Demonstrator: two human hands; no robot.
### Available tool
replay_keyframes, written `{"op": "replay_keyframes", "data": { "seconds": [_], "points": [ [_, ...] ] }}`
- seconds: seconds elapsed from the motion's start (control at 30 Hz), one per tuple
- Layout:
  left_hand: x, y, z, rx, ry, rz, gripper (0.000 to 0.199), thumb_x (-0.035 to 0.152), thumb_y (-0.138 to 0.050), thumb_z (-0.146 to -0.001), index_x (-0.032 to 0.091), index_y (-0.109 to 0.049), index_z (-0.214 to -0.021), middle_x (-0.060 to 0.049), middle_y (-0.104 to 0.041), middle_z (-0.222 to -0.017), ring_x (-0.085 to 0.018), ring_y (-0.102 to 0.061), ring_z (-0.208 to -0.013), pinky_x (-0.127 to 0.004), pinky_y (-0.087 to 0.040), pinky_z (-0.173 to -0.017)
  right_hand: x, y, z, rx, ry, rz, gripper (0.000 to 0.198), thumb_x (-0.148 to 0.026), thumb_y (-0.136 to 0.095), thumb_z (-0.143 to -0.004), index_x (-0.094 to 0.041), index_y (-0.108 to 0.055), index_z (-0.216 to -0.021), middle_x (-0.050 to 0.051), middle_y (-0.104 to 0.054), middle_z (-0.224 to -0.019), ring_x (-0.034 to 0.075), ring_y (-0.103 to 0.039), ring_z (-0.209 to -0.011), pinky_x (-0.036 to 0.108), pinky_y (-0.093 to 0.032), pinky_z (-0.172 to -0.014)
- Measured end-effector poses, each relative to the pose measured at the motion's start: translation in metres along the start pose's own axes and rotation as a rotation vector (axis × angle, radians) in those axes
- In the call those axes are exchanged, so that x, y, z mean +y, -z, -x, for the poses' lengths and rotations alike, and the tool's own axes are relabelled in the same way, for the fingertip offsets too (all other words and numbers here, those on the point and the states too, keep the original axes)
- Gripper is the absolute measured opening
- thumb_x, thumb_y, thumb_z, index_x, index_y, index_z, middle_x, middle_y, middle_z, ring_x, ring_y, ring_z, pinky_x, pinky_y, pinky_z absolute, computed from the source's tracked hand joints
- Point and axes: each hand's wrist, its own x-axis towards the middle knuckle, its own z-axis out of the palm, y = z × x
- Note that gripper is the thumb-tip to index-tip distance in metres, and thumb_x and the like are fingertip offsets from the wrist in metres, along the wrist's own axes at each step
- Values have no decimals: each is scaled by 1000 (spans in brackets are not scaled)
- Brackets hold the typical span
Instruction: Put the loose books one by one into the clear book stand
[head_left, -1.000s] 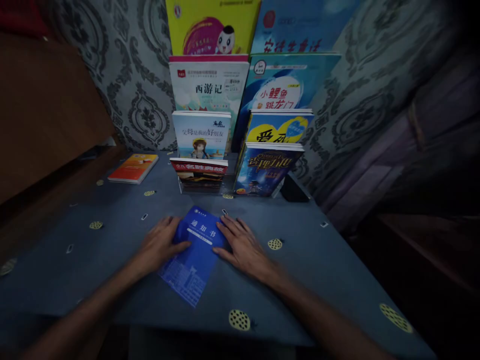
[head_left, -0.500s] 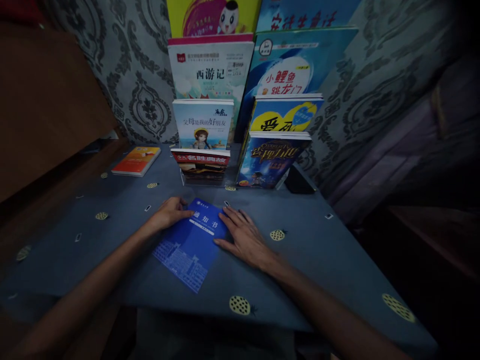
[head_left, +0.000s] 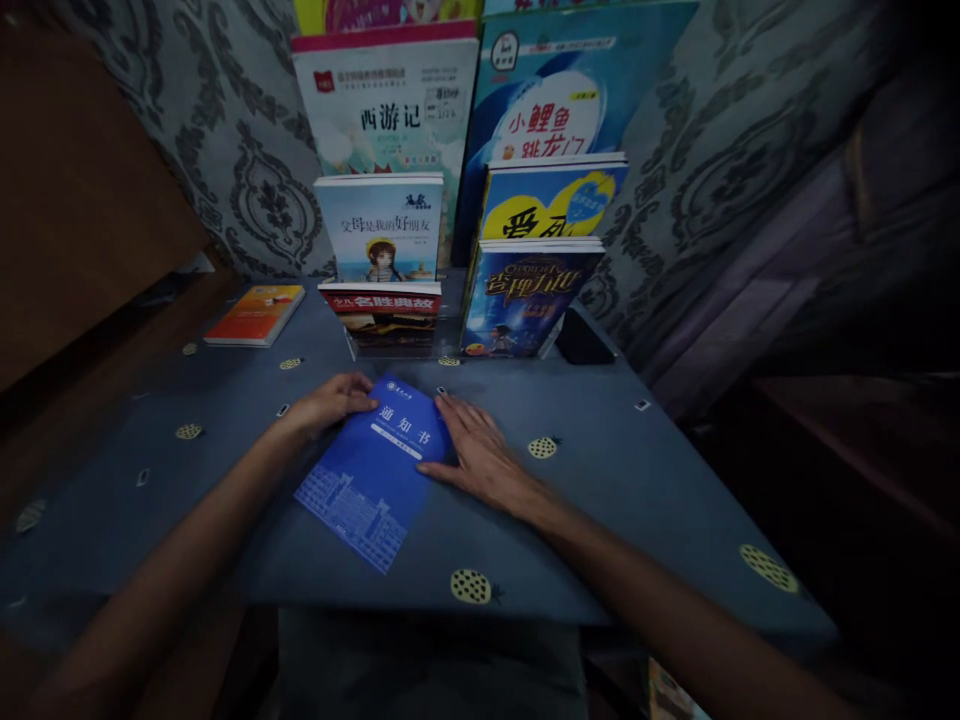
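Observation:
A blue booklet [head_left: 358, 480] with white Chinese lettering and a pale line drawing of buildings lies slantwise on the cloth-covered table. At its upper left edge is my left hand [head_left: 330, 400], fingers curled and thumb tip on the edge, pinching it. My right hand [head_left: 484, 450] rests flat along the upper right edge, fingers stretched out and thumb apart over the cover. Beyond the booklet, books stand in two stacked columns. In front are a red-titled book [head_left: 386, 320] on the left and a dark blue book [head_left: 525, 305] on the right.
An orange book [head_left: 253, 316] lies at the table's far left. A dark flat object [head_left: 585, 338] lies beside the right column. Patterned wall covering [head_left: 274, 195] rises behind the table [head_left: 600, 530], and a brown panel [head_left: 90, 200] stands at left.
The view has tilted down a little, so the books and table sit higher and slightly left in the picture. Both hands stay at the booklet, with the left thumb nearer its edge.

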Motion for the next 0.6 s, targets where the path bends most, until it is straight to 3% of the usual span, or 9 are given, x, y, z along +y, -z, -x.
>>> {"op": "replay_keyframes", "data": {
  "seconds": [0.13, 0.2, 0.27, 0.33, 0.4, 0.47, 0.6],
  "points": [
    [-6, -5, 12, -110, -12, 245, 52, 39, -94, -53, 16, -65, -89, -1, -72, -76, -14, -66, -63, -26, -52, -65, 5, -4, 1, 109, -57, -215, 99, -52, -73, -82, -22, -21, -161, 20, -48, -153, 36, -44, -143, 61, -36, -114],
    [-7, -8, 15, -104, -43, 307, 47, 40, -94, -56, 15, -66, -86, -1, -73, -76, -14, -66, -63, -26, -53, -66, 6, -6, 0, 223, -132, -438, 93, -44, -71, -83, -23, -22, -159, 17, -62, -137, 33, -60, -126, 56, -47, -104],
    [-7, -9, 16, -74, -82, 360, 46, 40, -93, -58, 15, -67, -86, -1, -73, -75, -13, -66, -62, -25, -53, -65, 6, -8, -4, 280, -208, -713, 83, -42, -68, -84, -23, -28, -154, 10, -72, -111, 26, -72, -97, 44, -58, -84],
    [-5, -9, 14, -39, -125, 403, 46, 41, -93, -59, 15, -68, -87, -1, -73, -74, -13, -66, -62, -24, -53, -65, 3, -8, -8, 202, -261, -946, 66, -46, -67, -81, -21, -45, -139, 3, -73, -87, 20, -72, -69, 29, -54, -56],
    [-5, -9, 12, -11, -157, 432, 46, 42, -93, -59, 15, -68, -88, -1, -73, -74, -13, -66, -63, -25, -54, -67, -2, -6, -13, 61, -289, -1071, 47, -49, -68, -78, -19, -59, -113, -1, -68, -72, 14, -65, -51, 19, -38, -40],
    [-7, -9, 9, 9, -167, 444, 45, 42, -92, -60, 15, -68, -87, -1, -73, -73, -14, -67, -64, -26, -54, -69, -7, -3, -17, -43, -294, -1113, 39, -50, -70, -74, -18, -62, -94, -3, -65, -66, 11, -61, -44, 17, -32, -36],
    [-13, -9, 5, 57, -148, 455, 42, 42, -91, -61, 16, -67, -84, -1, -72, -71, -14, -65, -61, -26, -54, -67, -13, -1, -27, -96, -321, -1138, 40, -53, -72, -71, -18, -60, -86, -5, -63, -58, 10, -58, -39, 18, -35, -36]
  ]
}}
